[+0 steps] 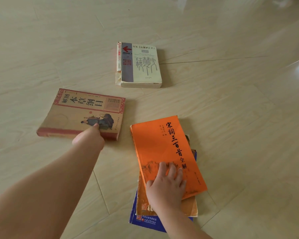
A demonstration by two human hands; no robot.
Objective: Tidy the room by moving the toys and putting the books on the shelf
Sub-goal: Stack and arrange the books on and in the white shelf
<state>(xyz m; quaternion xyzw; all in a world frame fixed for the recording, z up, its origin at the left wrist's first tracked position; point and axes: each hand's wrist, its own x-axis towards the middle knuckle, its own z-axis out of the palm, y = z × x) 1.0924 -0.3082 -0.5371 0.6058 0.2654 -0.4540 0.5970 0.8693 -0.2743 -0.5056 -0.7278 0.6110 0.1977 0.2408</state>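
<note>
Orange book (162,145): laid topmost on a skewed stack at the lower right, its cover printed with black characters
Stack beneath: an ochre book (190,206) is seen directly under the orange one and a blue book (145,223) at the bottom, both jutting out at the near end
Right hand (166,188): pressed flat on the near part of the orange cover, fingers straight and spread, nothing clasped
Tan book (72,116): laid flat on the floor, left of the stack and apart from it, with a red-framed title band across the far part of its cover
Left hand (89,138): stretched to the near edge of the tan book, one digit laid on the cover; the other fingers are hidden, so whether the book is gripped cannot be told
White book (145,66): laid alone beyond the other two, its worn spine to the left, touched by neither hand
Floor (231,109): pale, glossy wood-grain tiles, on which all the books are borne
</note>
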